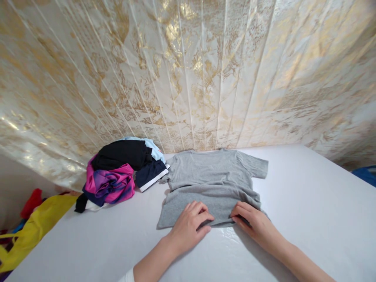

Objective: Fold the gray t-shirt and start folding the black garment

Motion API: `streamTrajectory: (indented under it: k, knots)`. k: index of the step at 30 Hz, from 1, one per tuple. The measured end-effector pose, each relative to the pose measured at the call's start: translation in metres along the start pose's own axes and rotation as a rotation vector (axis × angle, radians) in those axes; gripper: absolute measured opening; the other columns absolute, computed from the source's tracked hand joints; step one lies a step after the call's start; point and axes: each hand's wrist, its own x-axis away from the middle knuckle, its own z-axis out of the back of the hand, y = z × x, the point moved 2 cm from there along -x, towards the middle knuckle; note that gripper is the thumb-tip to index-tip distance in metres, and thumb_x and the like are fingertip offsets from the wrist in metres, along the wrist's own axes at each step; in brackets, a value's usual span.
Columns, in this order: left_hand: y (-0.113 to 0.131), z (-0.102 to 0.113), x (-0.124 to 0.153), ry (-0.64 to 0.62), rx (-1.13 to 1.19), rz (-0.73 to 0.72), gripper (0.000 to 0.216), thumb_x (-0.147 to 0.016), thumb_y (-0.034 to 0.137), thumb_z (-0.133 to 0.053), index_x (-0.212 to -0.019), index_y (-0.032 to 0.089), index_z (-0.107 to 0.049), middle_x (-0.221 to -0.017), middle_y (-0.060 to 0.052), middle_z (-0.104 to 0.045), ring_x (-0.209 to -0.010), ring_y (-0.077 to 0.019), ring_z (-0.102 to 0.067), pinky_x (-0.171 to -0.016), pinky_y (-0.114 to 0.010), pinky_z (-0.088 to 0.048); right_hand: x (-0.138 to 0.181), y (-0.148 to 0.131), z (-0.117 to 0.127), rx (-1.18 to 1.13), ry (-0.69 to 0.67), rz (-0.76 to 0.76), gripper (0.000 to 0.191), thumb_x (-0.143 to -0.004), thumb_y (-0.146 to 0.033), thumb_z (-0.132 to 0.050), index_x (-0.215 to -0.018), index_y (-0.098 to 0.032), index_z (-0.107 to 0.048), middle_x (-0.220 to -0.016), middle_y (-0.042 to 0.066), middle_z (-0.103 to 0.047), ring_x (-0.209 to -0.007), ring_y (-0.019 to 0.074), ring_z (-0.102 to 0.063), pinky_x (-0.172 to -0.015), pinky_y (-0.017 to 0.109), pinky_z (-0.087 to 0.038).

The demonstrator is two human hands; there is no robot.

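Observation:
A grey short-sleeved T-shirt lies on the white table with its neckline toward the wall and its hem toward me. Creases run across its middle, and the left sleeve is bunched beside the clothes pile. At the near hem, left of centre, my left hand is closed on the fabric, fingers bent over it and thumb at the edge. My right hand pinches the hem near its right corner. Both hands partly cover the cloth they hold.
Left of the shirt is a pile of clothes: a black garment, a pink and purple one, and a navy one with white trim. A yellow garment lies beyond the left edge of the white table. A gold-patterned curtain hangs behind.

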Motion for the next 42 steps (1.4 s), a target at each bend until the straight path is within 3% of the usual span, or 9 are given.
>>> streamTrajectory:
  k: [5,7,9,11,16,21,28,35,42]
  knots:
    - [0.007,-0.001,-0.002,0.064,-0.067,0.018,0.016,-0.086,0.019,-0.063,-0.101,0.025,-0.063,-0.1,-0.001,-0.058,-0.096,-0.0185,-0.05,-0.084,-0.032,-0.037,0.0,0.0,0.006,-0.031,-0.031,-0.012,0.019,-0.094,-0.026,-0.042,-0.084,-0.023,-0.058,-0.087,0.002,-0.059,-0.086,0.0169,-0.057,-0.077,0.029,-0.045]
    - [0.011,-0.002,-0.005,0.084,-0.12,0.039,0.01,-0.087,0.019,-0.06,-0.096,0.024,-0.062,-0.098,0.0,-0.059,-0.095,-0.0186,-0.05,-0.082,-0.032,-0.037,0.002,-0.001,0.007,-0.022,-0.07,0.021,0.012,-0.091,-0.029,-0.05,-0.093,-0.024,-0.06,-0.095,0.004,-0.059,-0.092,0.019,-0.056,-0.081,0.031,-0.046]
    - [0.012,-0.003,-0.01,0.104,-0.168,0.091,0.007,-0.09,0.018,-0.055,-0.09,0.021,-0.06,-0.094,-0.001,-0.06,-0.092,-0.019,-0.052,-0.08,-0.032,-0.038,0.003,-0.001,0.007,0.016,-0.08,0.056,0.022,-0.085,-0.031,-0.059,-0.106,-0.025,-0.058,-0.104,0.005,-0.058,-0.098,0.0215,-0.054,-0.085,0.034,-0.046]
    - [0.011,-0.004,-0.016,0.117,-0.185,0.17,0.012,-0.093,0.017,-0.048,-0.087,0.019,-0.058,-0.09,-0.002,-0.061,-0.087,-0.0189,-0.054,-0.078,-0.031,-0.04,0.004,0.002,0.004,0.06,-0.036,0.067,0.032,-0.083,-0.029,-0.061,-0.114,-0.025,-0.055,-0.109,0.007,-0.058,-0.101,0.0233,-0.053,-0.087,0.037,-0.046]
    - [0.005,-0.005,-0.027,0.082,-0.109,0.281,0.013,-0.095,0.015,-0.043,-0.097,0.018,-0.055,-0.089,-0.003,-0.065,-0.084,-0.0192,-0.06,-0.076,-0.03,-0.043,0.0,0.015,-0.001,0.057,0.119,0.015,0.017,-0.091,-0.021,-0.043,-0.107,-0.022,-0.049,-0.097,0.007,-0.061,-0.088,0.0198,-0.058,-0.078,0.034,-0.048]
    - [0.003,-0.003,-0.026,0.091,-0.045,0.174,0.024,-0.089,0.004,-0.046,-0.106,0.021,-0.051,-0.105,-0.001,-0.064,-0.092,-0.0167,-0.06,-0.081,-0.028,-0.043,-0.01,0.024,0.004,0.027,0.086,-0.029,0.014,-0.094,-0.024,-0.039,-0.1,-0.023,-0.051,-0.092,0.004,-0.065,-0.081,0.0181,-0.062,-0.072,0.031,-0.048]
    - [0.007,-0.004,-0.022,0.101,-0.053,0.055,0.018,-0.087,0.016,-0.061,-0.103,0.024,-0.057,-0.102,0.001,-0.062,-0.096,-0.0175,-0.057,-0.083,-0.029,-0.04,-0.017,0.027,0.009,0.047,0.048,-0.01,0.021,-0.096,-0.029,-0.039,-0.098,-0.024,-0.06,-0.092,0.003,-0.069,-0.083,0.0178,-0.065,-0.073,0.029,-0.048]
    - [0.009,-0.009,-0.023,0.191,0.05,0.087,0.012,-0.084,0.009,-0.061,-0.082,0.019,-0.057,-0.084,0.002,-0.062,-0.082,-0.014,-0.057,-0.074,-0.025,-0.04,-0.014,0.012,0.01,0.189,-0.024,0.108,0.015,-0.093,-0.03,-0.049,-0.097,-0.021,-0.061,-0.09,0.005,-0.063,-0.084,0.0192,-0.06,-0.071,0.029,-0.047]
    - [0.017,-0.012,-0.021,0.157,0.016,0.146,0.016,-0.084,0.017,-0.065,-0.098,0.021,-0.058,-0.089,0.001,-0.065,-0.084,-0.0166,-0.058,-0.075,-0.028,-0.041,-0.015,0.006,0.004,0.342,0.014,0.197,0.031,-0.099,-0.03,-0.035,-0.102,-0.022,-0.065,-0.086,0.006,-0.063,-0.08,0.018,-0.058,-0.07,0.028,-0.044]
